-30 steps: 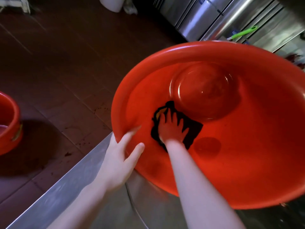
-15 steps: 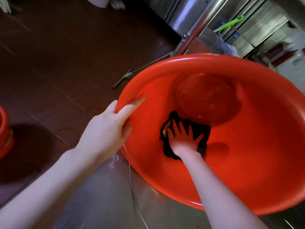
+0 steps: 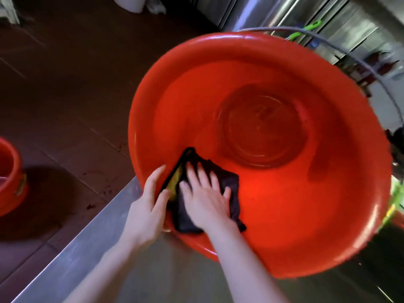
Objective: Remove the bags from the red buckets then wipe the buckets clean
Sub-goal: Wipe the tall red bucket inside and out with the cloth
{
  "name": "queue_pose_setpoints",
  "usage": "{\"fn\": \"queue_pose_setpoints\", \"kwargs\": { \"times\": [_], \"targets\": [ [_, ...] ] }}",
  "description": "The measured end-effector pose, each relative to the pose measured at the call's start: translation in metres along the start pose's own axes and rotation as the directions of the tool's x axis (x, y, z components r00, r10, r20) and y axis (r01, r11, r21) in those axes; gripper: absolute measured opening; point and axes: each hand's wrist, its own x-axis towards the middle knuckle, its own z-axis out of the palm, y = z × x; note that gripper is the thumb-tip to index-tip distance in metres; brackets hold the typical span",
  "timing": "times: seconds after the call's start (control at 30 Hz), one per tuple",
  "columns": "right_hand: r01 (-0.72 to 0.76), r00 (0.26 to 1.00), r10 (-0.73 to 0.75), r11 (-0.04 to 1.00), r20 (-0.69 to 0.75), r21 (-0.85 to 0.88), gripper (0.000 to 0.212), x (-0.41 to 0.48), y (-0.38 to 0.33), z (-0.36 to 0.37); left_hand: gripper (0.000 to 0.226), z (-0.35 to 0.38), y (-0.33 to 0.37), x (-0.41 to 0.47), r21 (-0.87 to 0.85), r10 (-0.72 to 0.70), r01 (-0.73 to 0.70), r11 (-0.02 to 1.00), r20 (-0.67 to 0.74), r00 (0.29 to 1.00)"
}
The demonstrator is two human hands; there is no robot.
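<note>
The red bucket (image 3: 284, 226) lies tilted on the tabletop (image 3: 105, 254), mouth toward the person; the left hand (image 3: 146, 211) clasps its near rim, while the right hand (image 3: 205, 200), fingers flat and spread, presses a dark cloth (image 3: 229, 184) on the inner wall just beside it.

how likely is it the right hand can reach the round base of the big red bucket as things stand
Probably yes. The right hand presses a dark cloth on the inner wall of the red bucket, and nothing lies between it and the round base. The left hand only grips the near rim.
</note>
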Motion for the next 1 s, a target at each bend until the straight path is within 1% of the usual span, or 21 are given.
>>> {"fn": "queue_pose_setpoints", "kwargs": {
  "times": [0.07,0.13,0.2,0.27,0.33,0.4,0.47,0.5,0.53,0.57,0.6,0.67,0.73,0.8,0.87,0.93,1.0],
  "targets": [
    [-0.173,0.982,0.169,0.984,0.081,0.04,0.057,0.038,0.022,-0.006,0.054,0.003,-0.002,-0.006,-0.061,0.005,-0.002,0.998,0.034,0.999],
    [-0.354,0.927,0.335,0.93,0.167,0.099,0.056,0.073,0.04,-0.018,0.056,0.008,-0.004,-0.01,-0.101,0.009,-0.005,0.995,0.049,0.999],
    [-0.44,0.889,0.417,0.893,0.191,0.095,0.054,0.089,0.048,-0.023,0.057,0.014,-0.009,-0.012,-0.127,0.005,0.003,0.992,0.06,0.998],
    [-0.426,0.893,0.412,0.904,0.181,0.043,0.055,0.086,0.042,-0.023,0.054,0.016,-0.012,-0.012,-0.149,-0.018,0.026,0.988,0.049,0.999],
    [-0.366,0.922,0.356,0.93,0.154,0.038,0.056,0.067,0.025,-0.02,0.047,0.017,-0.014,-0.012,-0.161,-0.035,0.041,0.986,0.039,0.999],
    [-0.266,0.96,0.259,0.962,0.105,0.059,0.057,0.03,0.0,-0.009,0.042,0.018,-0.012,-0.012,-0.152,-0.048,0.052,0.987,0.031,0.998],
    [-0.129,0.991,0.129,0.991,0.024,0.015,0.059,-0.017,-0.024,0.006,0.039,0.018,-0.009,-0.012,-0.136,-0.065,0.066,0.989,0.008,0.998],
    [-0.088,0.996,0.088,0.996,0.001,-0.013,0.059,-0.029,-0.03,0.011,0.038,0.018,-0.007,-0.012,-0.14,-0.076,0.075,0.987,-0.002,0.997],
    [-0.077,0.997,0.077,0.997,0.006,-0.02,0.058,-0.028,-0.029,0.012,0.038,0.017,-0.007,-0.012,-0.154,-0.081,0.08,0.985,-0.005,0.997],
    [-0.103,0.994,0.103,0.995,0.025,-0.001,0.057,-0.018,-0.026,0.008,0.038,0.016,-0.007,-0.013,-0.171,-0.079,0.077,0.982,0.0,0.997],
    [-0.166,0.985,0.165,0.986,0.05,0.025,0.056,-0.001,-0.019,0.002,0.038,0.015,-0.008,-0.015,-0.187,-0.074,0.074,0.98,0.008,0.997],
    [-0.321,0.944,0.312,0.944,0.108,0.074,0.056,0.038,-0.001,-0.013,0.039,0.014,-0.007,-0.02,-0.204,-0.069,0.072,0.976,0.02,0.997],
    [-0.407,0.906,0.39,0.909,0.165,0.084,0.057,0.065,0.016,-0.023,0.05,0.015,-0.008,-0.023,-0.209,-0.063,0.07,0.975,0.04,0.997],
    [-0.398,0.905,0.38,0.915,0.189,0.066,0.057,0.073,0.025,-0.025,0.067,0.014,-0.009,-0.024,-0.182,-0.04,0.05,0.982,0.057,0.998],
    [-0.373,0.916,0.354,0.924,0.189,0.077,0.058,0.066,0.023,-0.024,0.073,0.013,-0.009,-0.027,-0.114,0.012,-0.006,0.993,0.052,0.999],
    [-0.362,0.925,0.332,0.918,0.184,0.161,0.058,0.054,0.012,-0.023,0.066,0.011,-0.002,-0.027,-0.07,0.068,-0.067,0.995,0.02,0.997],
    [-0.295,0.953,0.261,0.918,0.156,0.263,0.06,0.039,-0.007,-0.025,0.053,0.008,0.009,-0.023,-0.065,0.097,-0.097,0.993,-0.005,0.995]
  ]
}}
